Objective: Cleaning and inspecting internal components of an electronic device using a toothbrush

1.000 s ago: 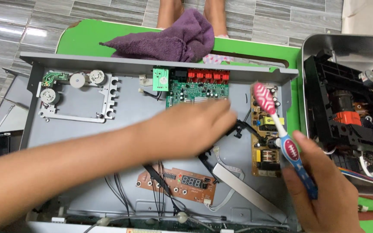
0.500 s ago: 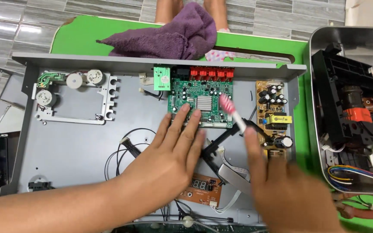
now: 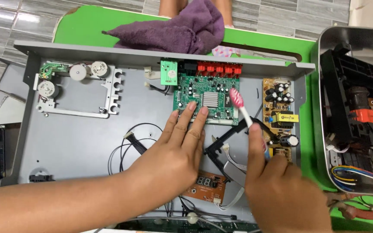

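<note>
An opened grey metal chassis (image 3: 78, 142) lies on a green board. My left hand (image 3: 173, 151) rests flat inside it, fingertips touching the lower edge of the green circuit board (image 3: 206, 92). My right hand (image 3: 281, 190) grips a toothbrush (image 3: 242, 110) with a pink and white head; its bristles sit on the green board's right side. A yellow-brown power board (image 3: 279, 116) lies just right of the brush. A small brown display board (image 3: 206, 185) shows between my hands.
A purple cloth (image 3: 173, 30) lies at the chassis's far edge. A drive frame with motors (image 3: 76, 88) sits far left. At the right stands a metal tray (image 3: 324, 47) holding a black mechanism (image 3: 359, 116) and coloured wires. Loose black cables (image 3: 134, 138) lie mid-chassis.
The toothbrush came down from raised at the right onto the green circuit board. My left hand slid back toward me and flattened below that board.
</note>
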